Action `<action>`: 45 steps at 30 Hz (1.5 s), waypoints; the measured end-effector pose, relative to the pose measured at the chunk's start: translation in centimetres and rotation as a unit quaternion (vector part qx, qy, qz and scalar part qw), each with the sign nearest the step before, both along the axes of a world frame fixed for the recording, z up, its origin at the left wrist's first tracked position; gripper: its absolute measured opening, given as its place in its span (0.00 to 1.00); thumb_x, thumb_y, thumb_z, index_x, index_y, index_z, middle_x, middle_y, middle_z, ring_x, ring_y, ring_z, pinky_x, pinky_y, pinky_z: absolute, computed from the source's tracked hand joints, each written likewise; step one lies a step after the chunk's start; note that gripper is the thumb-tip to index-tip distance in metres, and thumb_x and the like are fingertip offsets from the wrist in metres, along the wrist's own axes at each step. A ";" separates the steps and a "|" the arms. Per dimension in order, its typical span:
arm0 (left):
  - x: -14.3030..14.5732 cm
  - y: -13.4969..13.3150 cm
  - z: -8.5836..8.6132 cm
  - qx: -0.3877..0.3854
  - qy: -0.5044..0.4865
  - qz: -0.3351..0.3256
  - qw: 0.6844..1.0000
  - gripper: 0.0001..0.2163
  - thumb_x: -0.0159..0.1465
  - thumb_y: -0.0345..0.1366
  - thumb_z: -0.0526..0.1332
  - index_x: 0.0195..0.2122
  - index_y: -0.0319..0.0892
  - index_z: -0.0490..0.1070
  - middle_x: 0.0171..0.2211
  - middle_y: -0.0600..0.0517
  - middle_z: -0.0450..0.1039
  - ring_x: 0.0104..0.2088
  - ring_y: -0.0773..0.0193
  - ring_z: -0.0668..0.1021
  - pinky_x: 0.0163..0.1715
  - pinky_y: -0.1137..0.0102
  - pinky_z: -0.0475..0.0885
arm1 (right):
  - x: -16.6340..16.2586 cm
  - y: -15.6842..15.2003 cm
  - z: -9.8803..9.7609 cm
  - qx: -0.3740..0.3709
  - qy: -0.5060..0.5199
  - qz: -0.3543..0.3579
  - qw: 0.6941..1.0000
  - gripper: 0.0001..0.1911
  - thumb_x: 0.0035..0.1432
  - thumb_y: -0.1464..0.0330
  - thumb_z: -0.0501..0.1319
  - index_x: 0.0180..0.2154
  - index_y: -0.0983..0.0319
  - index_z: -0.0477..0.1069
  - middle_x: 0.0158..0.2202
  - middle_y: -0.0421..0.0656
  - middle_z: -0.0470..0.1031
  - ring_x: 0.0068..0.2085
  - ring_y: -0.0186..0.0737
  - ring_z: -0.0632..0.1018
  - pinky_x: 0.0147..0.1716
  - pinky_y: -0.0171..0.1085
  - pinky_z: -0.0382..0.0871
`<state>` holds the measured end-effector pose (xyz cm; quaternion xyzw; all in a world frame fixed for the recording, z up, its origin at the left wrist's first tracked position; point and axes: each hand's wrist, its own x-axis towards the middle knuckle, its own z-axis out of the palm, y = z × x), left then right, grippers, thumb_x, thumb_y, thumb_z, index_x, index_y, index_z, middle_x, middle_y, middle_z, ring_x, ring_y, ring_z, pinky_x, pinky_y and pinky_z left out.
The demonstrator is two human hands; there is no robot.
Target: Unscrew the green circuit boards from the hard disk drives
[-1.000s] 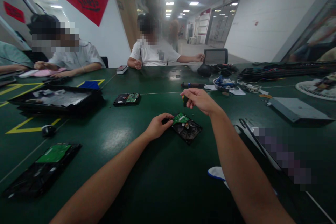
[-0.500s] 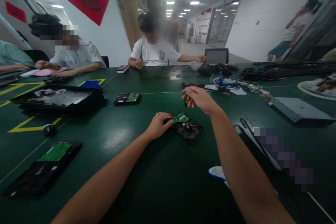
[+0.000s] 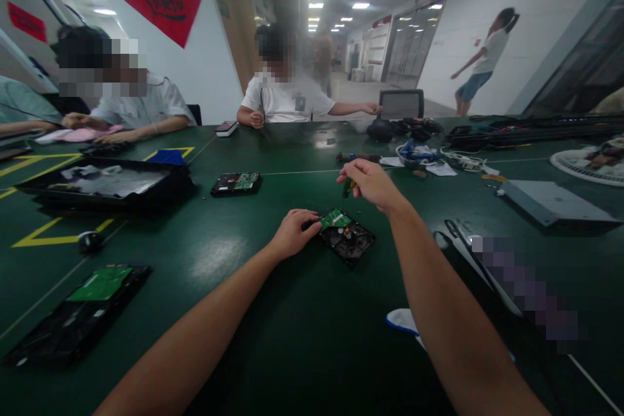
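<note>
A hard drive [image 3: 349, 240] lies on the green tabletop with its green circuit board facing up, turned at an angle. My left hand [image 3: 295, 231] grips its left corner, thumb on the near side and fingers along the far edge. Above the drive's far corner, my right hand [image 3: 366, 181] is closed around a screwdriver [image 3: 348, 188] with a dark and yellow handle. The screwdriver points down at the circuit board. Its thin tip is too small to make out clearly.
Two more hard drives, one farther back [image 3: 236, 183] and one at near left [image 3: 80, 312], lie on the table. A black tray [image 3: 180, 175] stands left. To the right are a grey metal box [image 3: 558, 200], a blue-edged white item [image 3: 402, 320] and cables [image 3: 463, 157]. Co-workers sit opposite.
The screwdriver's handle has turned a little in my right hand, showing less yellow. My left hand and the hard drive stay put. A person in the background has walked left.
</note>
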<state>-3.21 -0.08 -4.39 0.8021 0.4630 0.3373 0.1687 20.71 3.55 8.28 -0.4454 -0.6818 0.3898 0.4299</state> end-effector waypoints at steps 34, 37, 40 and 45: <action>0.0 0.0 0.3 0.001 0.000 -0.016 1.000 0.11 0.69 0.44 0.63 0.46 0.48 0.81 0.50 0.49 0.81 0.54 0.53 0.79 0.61 0.54 0.67 | -2.8 1.1 -3.2 -0.067 0.208 0.050 0.975 0.27 0.61 0.44 0.58 0.27 0.60 0.74 0.27 0.44 0.78 0.33 0.40 0.79 0.36 0.37 0.73; 0.0 -0.1 0.4 0.002 -0.002 -0.017 1.000 0.10 0.69 0.43 0.63 0.46 0.48 0.81 0.50 0.48 0.81 0.54 0.53 0.79 0.61 0.54 0.68 | -3.5 0.8 -3.5 -0.090 0.247 0.057 0.963 0.28 0.57 0.41 0.62 0.25 0.59 0.70 0.20 0.39 0.70 0.25 0.36 0.75 0.30 0.36 0.70; 0.1 -0.1 0.3 0.005 -0.003 -0.017 1.000 0.10 0.68 0.43 0.64 0.46 0.47 0.81 0.50 0.48 0.81 0.53 0.53 0.80 0.60 0.54 0.68 | -3.7 0.9 -3.6 -0.075 0.259 0.052 0.962 0.28 0.55 0.41 0.64 0.25 0.59 0.70 0.18 0.35 0.65 0.22 0.33 0.71 0.27 0.34 0.66; 0.1 0.0 0.2 0.005 -0.004 -0.016 1.000 0.11 0.68 0.43 0.64 0.46 0.47 0.81 0.50 0.48 0.82 0.54 0.53 0.80 0.60 0.53 0.68 | -3.6 1.5 -4.0 -0.061 0.273 0.011 0.960 0.26 0.49 0.44 0.71 0.27 0.58 0.68 0.21 0.35 0.66 0.22 0.31 0.70 0.24 0.33 0.65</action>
